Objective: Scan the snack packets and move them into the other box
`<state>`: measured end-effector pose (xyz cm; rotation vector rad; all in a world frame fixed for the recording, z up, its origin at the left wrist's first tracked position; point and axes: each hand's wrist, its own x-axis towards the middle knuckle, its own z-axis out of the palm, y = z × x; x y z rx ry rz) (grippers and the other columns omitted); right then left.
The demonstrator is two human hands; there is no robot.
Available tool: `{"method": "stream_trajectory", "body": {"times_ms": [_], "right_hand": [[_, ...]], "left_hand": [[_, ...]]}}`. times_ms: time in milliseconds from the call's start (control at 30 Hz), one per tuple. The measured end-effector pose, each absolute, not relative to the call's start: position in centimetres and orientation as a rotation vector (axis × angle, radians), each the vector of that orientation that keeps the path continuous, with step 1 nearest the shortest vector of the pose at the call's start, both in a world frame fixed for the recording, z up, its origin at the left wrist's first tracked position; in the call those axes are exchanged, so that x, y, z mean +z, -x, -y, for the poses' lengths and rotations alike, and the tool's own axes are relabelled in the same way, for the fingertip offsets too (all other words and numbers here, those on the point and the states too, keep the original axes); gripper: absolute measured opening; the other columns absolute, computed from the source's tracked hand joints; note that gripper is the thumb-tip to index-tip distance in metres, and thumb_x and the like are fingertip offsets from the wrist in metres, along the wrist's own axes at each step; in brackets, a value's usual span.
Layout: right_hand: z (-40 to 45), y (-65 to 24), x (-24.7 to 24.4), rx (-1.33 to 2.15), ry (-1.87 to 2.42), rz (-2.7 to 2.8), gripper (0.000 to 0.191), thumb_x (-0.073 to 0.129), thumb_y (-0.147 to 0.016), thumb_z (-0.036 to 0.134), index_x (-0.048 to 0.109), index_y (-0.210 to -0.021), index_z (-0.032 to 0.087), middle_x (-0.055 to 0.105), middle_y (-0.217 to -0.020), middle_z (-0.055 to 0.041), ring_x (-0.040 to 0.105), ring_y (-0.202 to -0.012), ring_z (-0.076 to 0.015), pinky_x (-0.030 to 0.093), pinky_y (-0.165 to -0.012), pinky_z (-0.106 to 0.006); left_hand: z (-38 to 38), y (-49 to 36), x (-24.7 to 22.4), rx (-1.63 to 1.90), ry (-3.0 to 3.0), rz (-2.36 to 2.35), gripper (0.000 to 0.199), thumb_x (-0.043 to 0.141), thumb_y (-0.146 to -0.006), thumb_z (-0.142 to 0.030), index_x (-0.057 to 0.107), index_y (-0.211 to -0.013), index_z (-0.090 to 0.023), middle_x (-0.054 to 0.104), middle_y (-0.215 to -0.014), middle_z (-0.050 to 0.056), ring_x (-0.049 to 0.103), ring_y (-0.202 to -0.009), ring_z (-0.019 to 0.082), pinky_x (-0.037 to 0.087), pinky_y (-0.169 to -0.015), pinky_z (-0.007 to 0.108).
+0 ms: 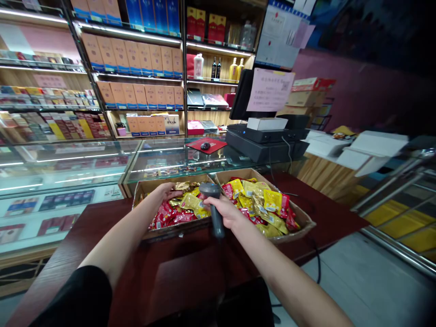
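Observation:
My right hand (223, 210) is wrapped round the grip of a dark grey barcode scanner (218, 222), its head raised over the gap between two cardboard boxes. My left hand (164, 194) reaches over the left cardboard box (139, 193), fingers apart at the gold snack packets (184, 186) near its back edge. Red snack packets (163, 215) and yellow ones fill the front of that box. In the right cardboard box (308, 223) lie more yellow snack packets (272, 200), mixed with gold and red ones. The tips of my left fingers are partly hidden among the packets.
Both boxes stand on a dark red table (163, 268), against a glass display counter (163, 159). On the counter are a mouse (205, 146) and a monitor (241, 95). Shelves of boxed goods (143, 56) line the wall. A metal railing (395, 195) runs at right.

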<state>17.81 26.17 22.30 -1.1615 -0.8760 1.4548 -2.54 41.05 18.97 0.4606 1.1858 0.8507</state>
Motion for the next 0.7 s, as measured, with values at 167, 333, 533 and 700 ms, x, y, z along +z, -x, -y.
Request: {"method": "stream_trajectory", "body": {"times_ms": [167, 333, 533, 700], "right_hand": [[-26.2, -18.1, 23.0, 1.498, 1.107, 0.820, 0.023, 0.069, -0.057, 0.013, 0.068, -0.080, 0.017, 0.069, -0.084, -0.0029, 0.064, -0.078, -0.0141, 0.053, -0.071, -0.023], [-25.5, -17.4, 23.4, 1.539, 1.061, 0.860, 0.024, 0.068, -0.058, 0.014, 0.068, -0.082, 0.017, 0.070, -0.088, -0.0037, 0.064, -0.075, -0.0140, 0.054, -0.064, -0.023], [-25.3, -16.8, 23.4, 1.516, 1.153, 0.973, 0.020, 0.064, -0.057, 0.013, 0.067, -0.077, 0.016, 0.069, -0.075, -0.0021, 0.062, -0.068, -0.0141, 0.050, -0.060, -0.024], [-26.3, -17.1, 24.7, 1.306, 1.303, 1.354, 0.014, 0.063, -0.056, 0.012, 0.068, -0.069, 0.015, 0.067, -0.066, 0.0008, 0.059, -0.069, -0.0130, 0.045, -0.063, -0.021]], "left_hand": [[-36.7, 2.2, 21.4, 0.817, -0.650, -1.133, 0.031, 0.058, -0.072, 0.005, 0.053, -0.101, -0.004, 0.067, -0.080, 0.015, 0.070, -0.066, 0.023, 0.058, -0.056, 0.026], [-33.3, 1.8, 22.1, 0.681, -0.912, -0.938, 0.019, 0.065, -0.069, 0.000, 0.058, -0.085, -0.007, 0.069, -0.077, 0.014, 0.070, -0.071, 0.025, 0.059, -0.067, 0.035], [-32.0, 2.0, 21.3, 0.610, -0.952, -0.826, 0.029, 0.069, -0.068, -0.006, 0.060, -0.096, -0.010, 0.070, -0.084, 0.013, 0.070, -0.075, 0.023, 0.057, -0.070, 0.038], [-32.4, 2.1, 20.6, 0.716, -1.124, -0.814, 0.031, 0.078, -0.064, -0.022, 0.067, -0.091, -0.012, 0.071, -0.085, 0.009, 0.068, -0.073, 0.017, 0.055, -0.068, 0.027]]}}
